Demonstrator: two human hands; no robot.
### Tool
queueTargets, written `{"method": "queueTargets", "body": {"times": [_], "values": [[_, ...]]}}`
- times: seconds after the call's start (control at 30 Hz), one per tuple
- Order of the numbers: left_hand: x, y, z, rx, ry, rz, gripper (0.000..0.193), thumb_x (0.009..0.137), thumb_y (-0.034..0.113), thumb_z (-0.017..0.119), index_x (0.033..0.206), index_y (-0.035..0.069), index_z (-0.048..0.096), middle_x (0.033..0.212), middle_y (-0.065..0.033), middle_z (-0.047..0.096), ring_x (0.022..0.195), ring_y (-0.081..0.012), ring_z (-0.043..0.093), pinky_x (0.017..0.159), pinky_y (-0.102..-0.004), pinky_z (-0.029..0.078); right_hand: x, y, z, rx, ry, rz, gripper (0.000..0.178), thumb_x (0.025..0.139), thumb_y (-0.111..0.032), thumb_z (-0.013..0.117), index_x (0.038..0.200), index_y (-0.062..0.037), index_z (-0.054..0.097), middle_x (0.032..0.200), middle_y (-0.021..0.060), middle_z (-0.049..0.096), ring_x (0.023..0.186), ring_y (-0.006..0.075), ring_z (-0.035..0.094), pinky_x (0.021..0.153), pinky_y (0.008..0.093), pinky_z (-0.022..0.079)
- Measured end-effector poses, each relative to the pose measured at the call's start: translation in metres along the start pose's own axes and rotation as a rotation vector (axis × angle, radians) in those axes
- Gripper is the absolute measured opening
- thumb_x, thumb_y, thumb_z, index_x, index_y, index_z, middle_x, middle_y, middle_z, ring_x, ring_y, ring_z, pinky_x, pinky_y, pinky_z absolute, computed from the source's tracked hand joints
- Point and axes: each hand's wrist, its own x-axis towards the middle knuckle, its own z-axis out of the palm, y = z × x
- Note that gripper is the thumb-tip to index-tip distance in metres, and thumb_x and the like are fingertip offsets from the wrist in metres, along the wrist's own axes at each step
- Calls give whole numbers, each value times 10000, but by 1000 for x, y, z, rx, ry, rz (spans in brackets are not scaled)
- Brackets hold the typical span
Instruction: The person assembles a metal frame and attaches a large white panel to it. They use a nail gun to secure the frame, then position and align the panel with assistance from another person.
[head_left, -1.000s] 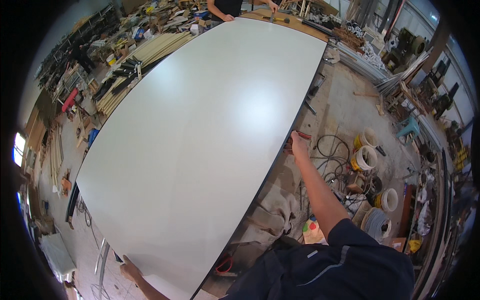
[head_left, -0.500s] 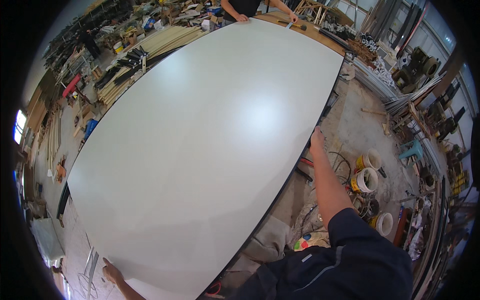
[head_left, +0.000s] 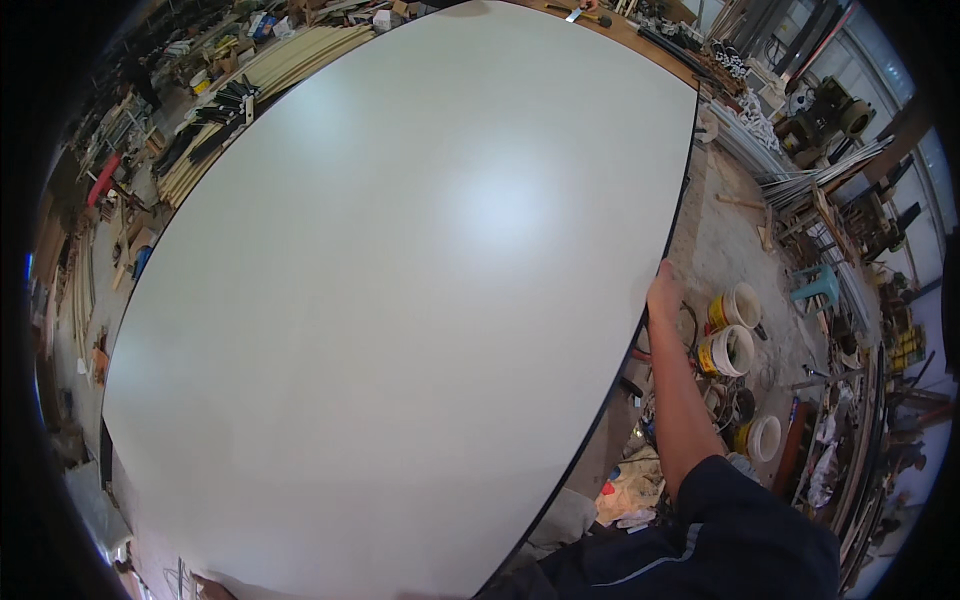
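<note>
A large white panel (head_left: pixel 380 330) with a dark edge strip fills most of the view, its glossy face up and catching reflected light. My right hand (head_left: pixel 663 290) grips its right edge, with the fingers partly hidden at and under the rim. At the lower left, a small part of my left hand (head_left: pixel 212 588) shows at the panel's near left corner; its fingers are mostly out of view. At the far end, another person's hand (head_left: pixel 588 6) is just visible beside a tool with a yellow handle (head_left: pixel 598 19).
Several yellow-and-white buckets (head_left: pixel 727 352) stand on the floor to the right, with a teal stool (head_left: pixel 815 287) beyond them. Cloths (head_left: pixel 632 485) and cables lie below the right edge. Long pale wood strips (head_left: pixel 290 70) are stacked at the far left, and metal bars (head_left: pixel 830 175) at the far right.
The panel's near end appears larger and closer, and the view has shifted. My right hand stays on the edge; my left hand has dropped mostly out of view, as has the other person.
</note>
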Motion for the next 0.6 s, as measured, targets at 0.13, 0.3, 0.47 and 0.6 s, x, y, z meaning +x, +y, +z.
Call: {"method": "queueTargets", "body": {"times": [0.13, 0.3, 0.47, 0.6], "values": [[3, -15, 24, 293, 330, 334, 536, 988, 356, 488, 1372, -17, 499, 768, -74, 685, 568, -208, 662, 445, -355, 516, 21, 23, -7, -123, 22, 4, 680, 984, -502, 436, 1178, 117, 640, 1192, 273, 671, 1136, 391, 619, 978, 417, 435], [17, -41, 40, 445, 409, 508, 532, 981, 307, 502, 1374, -50, 471, 696, -22, 661, 519, -164, 639, 426, -317, 500, 14, 19, -4, -75, -28, 84, 703, 1011, -522, 410, 1218, 113, 627, 1209, 296, 652, 1134, 430, 610, 991, 459, 432], [20, -49, 43, 418, 341, 488, 535, 977, 288, 512, 1378, -62, 460, 672, -6, 649, 506, -150, 631, 418, -305, 491, 19, 23, -5, -116, 11, -6, 689, 1006, -515, 430, 1214, 111, 630, 1197, 289, 660, 1122, 406, 620, 975, 437, 442], [22, -52, 47, 444, 331, 475, 534, 975, 279, 517, 1382, -62, 459, 672, -9, 647, 508, -152, 631, 418, -305, 490, 9, 13, -2, -68, 17, -25, 668, 1004, -496, 438, 1189, 115, 634, 1167, 286, 672, 1091, 401, 632, 951, 433, 448]]}}
